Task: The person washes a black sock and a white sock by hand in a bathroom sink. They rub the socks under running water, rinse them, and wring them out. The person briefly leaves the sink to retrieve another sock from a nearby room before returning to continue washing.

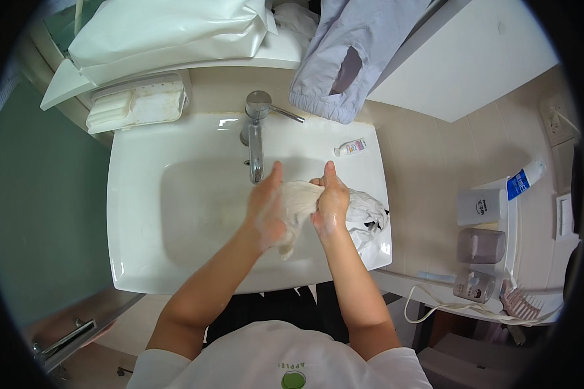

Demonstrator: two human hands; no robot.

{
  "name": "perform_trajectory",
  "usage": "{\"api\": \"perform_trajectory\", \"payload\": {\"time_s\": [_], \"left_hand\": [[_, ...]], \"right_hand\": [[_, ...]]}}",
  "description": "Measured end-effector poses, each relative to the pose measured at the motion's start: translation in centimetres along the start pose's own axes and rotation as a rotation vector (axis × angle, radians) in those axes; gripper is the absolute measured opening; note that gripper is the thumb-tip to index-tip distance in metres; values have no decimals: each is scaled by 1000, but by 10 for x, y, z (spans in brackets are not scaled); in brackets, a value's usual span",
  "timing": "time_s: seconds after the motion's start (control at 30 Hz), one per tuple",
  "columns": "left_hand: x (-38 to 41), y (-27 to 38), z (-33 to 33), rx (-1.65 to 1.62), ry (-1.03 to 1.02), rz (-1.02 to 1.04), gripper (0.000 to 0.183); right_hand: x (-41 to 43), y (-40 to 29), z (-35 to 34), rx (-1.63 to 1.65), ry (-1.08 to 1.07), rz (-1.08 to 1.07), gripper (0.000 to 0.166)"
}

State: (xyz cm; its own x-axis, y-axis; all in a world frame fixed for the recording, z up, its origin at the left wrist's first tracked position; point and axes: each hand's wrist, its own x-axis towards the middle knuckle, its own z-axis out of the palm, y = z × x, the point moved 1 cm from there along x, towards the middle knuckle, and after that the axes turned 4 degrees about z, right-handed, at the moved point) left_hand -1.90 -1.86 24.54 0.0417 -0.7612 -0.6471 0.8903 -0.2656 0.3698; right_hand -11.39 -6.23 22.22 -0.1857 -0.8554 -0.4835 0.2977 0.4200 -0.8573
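Observation:
A wet white cloth [299, 202] stretches between my two hands above the right part of the white washbasin [136, 209]. My left hand [266, 206] presses against the cloth's left side, its thumb raised and its other fingers mostly hidden. On the opposite side, my right hand [333, 197] grips the cloth, thumb pointing up. Suds coat both hands and wrists. A chrome faucet [256, 141] stands at the back of the basin, its spout ending just beyond my left hand. More white fabric with dark patches [367, 214] lies bunched on the basin's right rim.
A small white tube [351, 147] lies on the basin's back right. Soap dishes [141, 104] sit back left, below a white bag [170, 36]. Light purple elastic-cuffed fabric [340, 92] hangs over the back edge. Cups [482, 245], a toothpaste tube [523, 181], a pink comb [520, 301] and a white cable [435, 306] are right.

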Motion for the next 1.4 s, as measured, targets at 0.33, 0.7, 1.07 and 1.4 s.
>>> {"api": "perform_trajectory", "payload": {"time_s": [0.33, 0.7, 1.07, 1.4], "left_hand": [[18, -49, -18, 218, 119, 129, 34], [42, -25, -22, 415, 65, 79, 29], [67, -27, -48, 605, -167, 280, 19], [6, 19, -11, 873, -449, -119, 29]], "right_hand": [[-3, 13, 0, -584, -227, -344, 34], [-29, 29, 9, -557, -160, -809, 41], [-43, 37, 22, -357, -73, -951, 45], [22, 3, -12, -73, -655, -157, 31]]}}
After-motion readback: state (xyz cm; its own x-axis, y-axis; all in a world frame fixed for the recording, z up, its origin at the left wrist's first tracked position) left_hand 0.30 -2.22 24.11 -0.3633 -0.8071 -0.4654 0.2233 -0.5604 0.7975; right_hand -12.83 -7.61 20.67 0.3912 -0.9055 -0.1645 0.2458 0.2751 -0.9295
